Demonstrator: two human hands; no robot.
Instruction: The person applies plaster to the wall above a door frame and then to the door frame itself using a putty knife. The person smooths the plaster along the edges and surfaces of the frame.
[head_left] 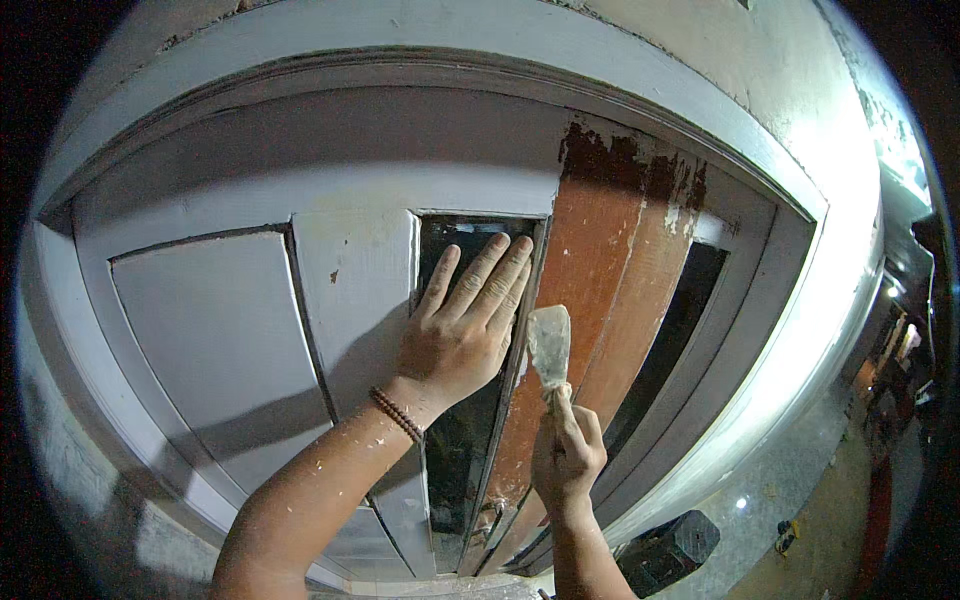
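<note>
My left hand [462,325] lies flat with fingers spread on a dark glass pane [455,450] of a white-painted wooden door [225,330]. A bead bracelet [397,414] circles that wrist. My right hand [566,455] grips the handle of a putty knife [549,345], whose pale, filler-smeared blade points up against the edge of a brown, bare wood stile [595,270]. The blade sits just right of my left fingertips. White paint has been scraped or is patchy along the top of the brown stile.
A white door frame [700,110] curves around the door. A second dark opening [670,340] lies right of the brown stile. A dark boxy object [668,548] rests on the grey floor at lower right. Rough plastered wall rises above the frame.
</note>
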